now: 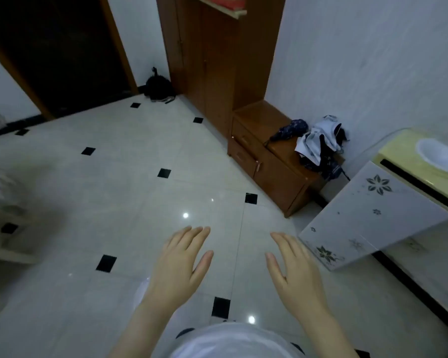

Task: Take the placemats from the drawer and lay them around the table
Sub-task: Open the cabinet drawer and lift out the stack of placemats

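My left hand (182,262) and my right hand (292,267) are held out in front of me above the tiled floor, palms down, fingers spread, holding nothing. A low brown wooden cabinet (264,161) stands against the right wall ahead, with two closed drawers (245,147) on its left front and a door beside them. It lies well beyond both hands. No placemats and no table top show clearly in this view.
A folded dark umbrella (290,130) and crumpled cloths (318,143) lie on the cabinet. A tall wooden wardrobe (207,60) rises behind it. A white flowered appliance (367,210) stands at right. A black bag (157,87) sits in the far corner. Blurred furniture (3,202) fills the left edge.
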Tool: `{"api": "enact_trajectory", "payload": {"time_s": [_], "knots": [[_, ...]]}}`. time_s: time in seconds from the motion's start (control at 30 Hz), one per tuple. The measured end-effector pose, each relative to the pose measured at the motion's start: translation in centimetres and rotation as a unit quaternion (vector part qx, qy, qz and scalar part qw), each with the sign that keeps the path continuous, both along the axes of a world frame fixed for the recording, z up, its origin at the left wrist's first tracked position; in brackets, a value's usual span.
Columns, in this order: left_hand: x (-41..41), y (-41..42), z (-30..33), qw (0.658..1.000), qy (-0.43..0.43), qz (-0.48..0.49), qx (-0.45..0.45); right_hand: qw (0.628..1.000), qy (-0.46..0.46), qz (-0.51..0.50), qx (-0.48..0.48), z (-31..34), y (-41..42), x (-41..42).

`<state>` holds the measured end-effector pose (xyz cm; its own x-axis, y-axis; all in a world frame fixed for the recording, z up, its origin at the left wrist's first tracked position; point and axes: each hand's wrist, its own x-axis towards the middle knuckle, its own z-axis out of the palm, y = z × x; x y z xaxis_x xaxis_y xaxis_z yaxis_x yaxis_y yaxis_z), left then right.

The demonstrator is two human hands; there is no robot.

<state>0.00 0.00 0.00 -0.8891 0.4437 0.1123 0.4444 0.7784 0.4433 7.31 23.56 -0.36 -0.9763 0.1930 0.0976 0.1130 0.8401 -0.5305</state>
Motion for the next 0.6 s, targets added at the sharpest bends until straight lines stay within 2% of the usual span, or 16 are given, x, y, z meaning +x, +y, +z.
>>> {"api": "enact_trajectory", "payload": {"time_s": [0.1, 0.4, 0.6], "knots": [[-0.5, 0.6, -0.2, 1.0, 0.002, 0.007, -0.018, 1.0, -0.011, -0.007, -0.011, -0.2, 0.3, -0.8], [-5.0, 3.4, 1.0, 0.999, 0.023, -0.001, -0.039, 0.997, 0.006, 0.081, 0.003, -0.1, 1.1, -7.6], [-10.0, 2.0, 0.5, 0.999, 0.027, 0.016, -0.044, 0.997, 0.001, 0.081, 0.007, -0.5, 0.4, -12.7]]}}
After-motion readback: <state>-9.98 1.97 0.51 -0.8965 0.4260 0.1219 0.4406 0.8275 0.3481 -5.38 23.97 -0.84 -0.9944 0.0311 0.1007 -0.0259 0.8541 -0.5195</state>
